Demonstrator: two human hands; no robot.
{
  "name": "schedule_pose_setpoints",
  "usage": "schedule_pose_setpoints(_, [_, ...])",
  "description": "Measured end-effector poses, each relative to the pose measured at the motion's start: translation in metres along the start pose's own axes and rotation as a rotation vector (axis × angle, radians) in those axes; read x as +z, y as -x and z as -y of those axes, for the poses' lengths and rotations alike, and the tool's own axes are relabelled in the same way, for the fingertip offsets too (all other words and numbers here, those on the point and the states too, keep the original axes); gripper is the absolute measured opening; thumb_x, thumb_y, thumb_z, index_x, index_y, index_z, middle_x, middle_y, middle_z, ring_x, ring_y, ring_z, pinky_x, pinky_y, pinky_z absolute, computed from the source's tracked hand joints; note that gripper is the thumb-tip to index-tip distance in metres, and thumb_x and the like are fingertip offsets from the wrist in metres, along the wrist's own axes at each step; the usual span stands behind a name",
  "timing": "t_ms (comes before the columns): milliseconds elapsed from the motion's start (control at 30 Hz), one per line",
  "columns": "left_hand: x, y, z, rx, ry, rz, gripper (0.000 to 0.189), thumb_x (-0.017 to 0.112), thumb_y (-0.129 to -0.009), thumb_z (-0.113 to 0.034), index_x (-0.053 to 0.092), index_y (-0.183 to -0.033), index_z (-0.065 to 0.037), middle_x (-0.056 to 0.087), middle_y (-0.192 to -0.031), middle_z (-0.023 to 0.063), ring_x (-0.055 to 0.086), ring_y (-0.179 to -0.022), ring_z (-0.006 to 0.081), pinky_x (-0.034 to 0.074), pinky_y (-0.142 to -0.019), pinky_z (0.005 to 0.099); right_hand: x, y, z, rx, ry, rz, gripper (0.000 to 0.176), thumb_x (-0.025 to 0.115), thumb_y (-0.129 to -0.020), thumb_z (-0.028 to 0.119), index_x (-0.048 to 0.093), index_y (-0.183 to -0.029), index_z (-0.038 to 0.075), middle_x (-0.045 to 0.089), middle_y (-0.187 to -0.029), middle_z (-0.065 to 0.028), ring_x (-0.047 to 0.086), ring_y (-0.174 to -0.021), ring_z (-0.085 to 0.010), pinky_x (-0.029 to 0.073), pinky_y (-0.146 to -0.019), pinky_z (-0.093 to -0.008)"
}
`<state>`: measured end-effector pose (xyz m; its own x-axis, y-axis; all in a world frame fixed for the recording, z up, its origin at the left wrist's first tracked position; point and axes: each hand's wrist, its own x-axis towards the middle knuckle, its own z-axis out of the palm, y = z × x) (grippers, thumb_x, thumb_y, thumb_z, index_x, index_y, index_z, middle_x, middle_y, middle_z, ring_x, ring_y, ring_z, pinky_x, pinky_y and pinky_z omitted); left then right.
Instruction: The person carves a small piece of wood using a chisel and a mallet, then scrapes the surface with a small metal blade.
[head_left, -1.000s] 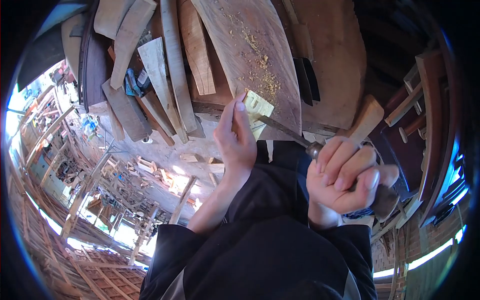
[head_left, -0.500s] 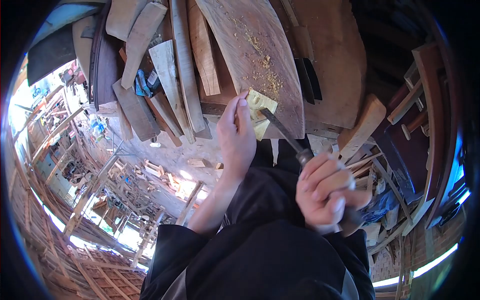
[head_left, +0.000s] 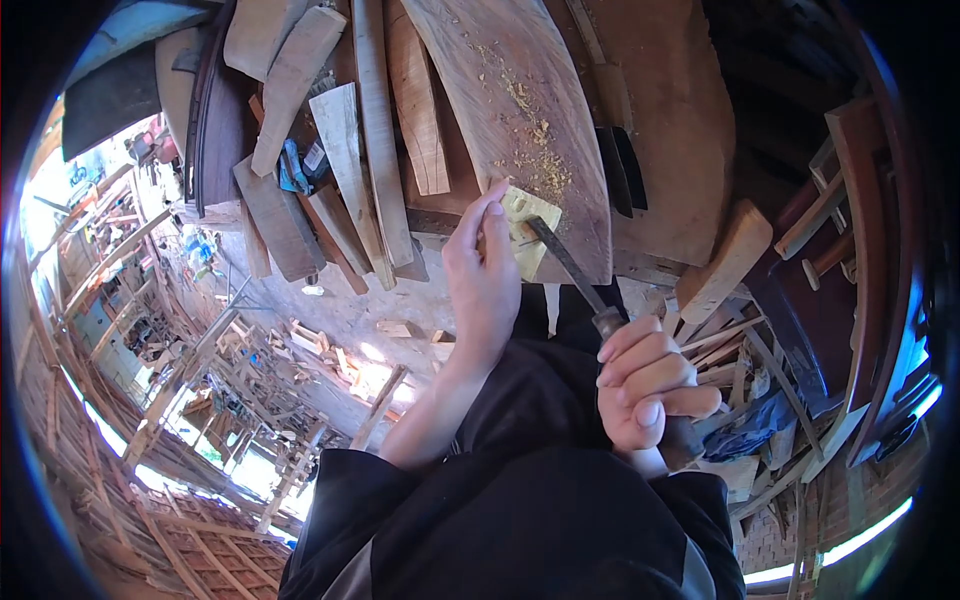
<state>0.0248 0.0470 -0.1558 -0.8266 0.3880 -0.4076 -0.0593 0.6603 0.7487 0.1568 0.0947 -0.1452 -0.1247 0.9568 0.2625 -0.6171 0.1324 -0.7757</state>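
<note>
My left hand (head_left: 482, 270) grips the left edge of a small yellow wooden piece (head_left: 528, 258), which lies at the near end of a broad brown board (head_left: 555, 120). Fingers of my right hand (head_left: 648, 385) are wrapped round the dark handle of a chisel (head_left: 570, 268). Its metal blade slants up and to the left, with the tip on the yellow piece. Small hollows show on the piece's face. Yellow shavings (head_left: 545, 165) are scattered over the board just beyond it.
Curved wooden pieces (head_left: 370, 130) lie left of the board, near a blue object (head_left: 292, 168). A thick wooden block (head_left: 725, 262) and dark cloth (head_left: 750, 428) are at the right. Wood scraps (head_left: 398, 328) lie on the floor.
The view has shifted slightly, so the wood pieces appear a little lower and farther right. My right hand, blurred before, is now sharper, its fingers still round the chisel handle.
</note>
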Motion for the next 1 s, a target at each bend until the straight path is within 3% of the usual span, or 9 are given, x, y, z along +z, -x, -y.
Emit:
schedule_pose_setpoints(133, [-0.004,-0.004,0.002,-0.078,0.012,0.024,0.029,0.050,-0.103,-0.014,0.068,-0.119,0.003,0.072,-0.110,0.0174,0.066,-0.105,0.0203,0.047,-0.095,0.0317,-0.013,-0.019,0.002,0.093,-0.041,0.082,0.016,0.060,-0.095,0.012,0.044,-0.090,0.009,0.053,-0.062,-0.0052,0.054,-0.051,-0.0178,0.051,-0.055,-0.0376])
schedule_pose_setpoints(200, [-0.005,-0.007,0.014,0.003,-0.040,0.028,0.028,0.051,-0.103,-0.013,0.069,-0.119,0.001,0.072,-0.097,0.0114,0.064,-0.087,0.0135,0.049,-0.080,0.0279,-0.026,-0.034,-0.001,0.287,-0.147,0.104,0.014,0.057,-0.096,0.014,0.045,-0.090,0.012,0.051,-0.061,-0.0040,0.053,-0.052,-0.0175,0.049,-0.058,-0.0372])
schedule_pose_setpoints(233, [-0.005,-0.007,0.011,0.006,-0.040,0.029,0.028,0.051,-0.103,-0.013,0.069,-0.119,0.001,0.072,-0.097,0.0114,0.064,-0.087,0.0135,0.049,-0.080,0.0279,-0.037,-0.040,-0.007,0.284,-0.148,0.104,0.014,0.057,-0.096,0.014,0.045,-0.090,0.012,0.051,-0.061,-0.0040,0.053,-0.052,-0.0175,0.049,-0.058,-0.0372])
schedule_pose_setpoints(300, [-0.006,-0.008,0.003,-0.113,-0.024,0.056,0.026,0.054,-0.103,-0.013,0.070,-0.119,-0.001,0.066,-0.081,0.0030,0.053,-0.069,0.0055,0.044,-0.063,0.0232,-0.054,-0.052,-0.022,0.409,-0.286,-0.003,0.013,0.055,-0.096,0.017,0.044,-0.089,0.014,0.050,-0.060,-0.0028,0.051,-0.052,-0.0172,0.046,-0.060,-0.0361])
schedule_pose_setpoints(400, [-0.005,-0.008,0.007,-0.015,-0.036,0.017,0.024,0.055,-0.103,-0.013,0.071,-0.118,-0.003,0.058,-0.072,-0.0028,0.042,-0.062,0.0013,0.035,-0.054,0.0211,-0.050,-0.055,-0.018,0.384,-0.297,0.126,0.013,0.055,-0.095,0.017,0.044,-0.088,0.013,0.050,-0.061,-0.0022,0.050,-0.053,-0.0169,0.045,-0.060,-0.0354])
schedule_pose_setpoints(600, [-0.010,-0.010,0.006,0.014,-0.105,0.074,0.024,0.054,-0.103,-0.013,0.071,-0.117,-0.002,0.067,-0.080,0.0045,0.051,-0.067,0.0047,0.042,-0.060,0.0237,-0.043,-0.049,-0.005,0.412,-0.301,0.111,0.013,0.054,-0.096,0.016,0.043,-0.089,0.014,0.050,-0.061,-0.0021,0.049,-0.053,-0.0164,0.044,-0.060,-0.0343])
schedule_pose_setpoints(767, [-0.004,-0.004,0.006,0.034,-0.064,0.025,0.025,0.053,-0.103,-0.012,0.070,-0.119,-0.001,0.072,-0.093,0.0105,0.059,-0.077,0.0077,0.046,-0.070,0.0247,-0.031,-0.027,0.002,0.321,-0.120,-0.101,0.014,0.053,-0.097,0.015,0.041,-0.089,0.015,0.048,-0.062,-0.0017,0.049,-0.053,-0.0164,0.044,-0.060,-0.0345])
schedule_pose_setpoints(900, [-0.002,-0.004,0.010,0.003,0.019,0.026,0.027,0.052,-0.103,-0.012,0.069,-0.121,-0.001,0.073,-0.100,0.0123,0.062,-0.086,0.0099,0.048,-0.079,0.0262,-0.026,-0.021,0.007,0.280,-0.065,0.039,0.015,0.052,-0.099,0.015,0.039,-0.091,0.015,0.048,-0.063,-0.0017,0.051,-0.054,-0.0162,0.046,-0.061,-0.0359])
schedule_pose_setpoints(1000, [-0.007,-0.005,-0.005,-0.091,-0.080,0.055,0.028,0.052,-0.103,-0.013,0.069,-0.121,0.000,0.074,-0.104,0.0136,0.065,-0.093,0.0130,0.048,-0.085,0.0279,-0.027,-0.026,-0.002,0.253,-0.085,-0.029,0.016,0.053,-0.098,0.014,0.039,-0.091,0.014,0.050,-0.063,-0.0019,0.052,-0.053,-0.0165,0.048,-0.060,-0.0373])
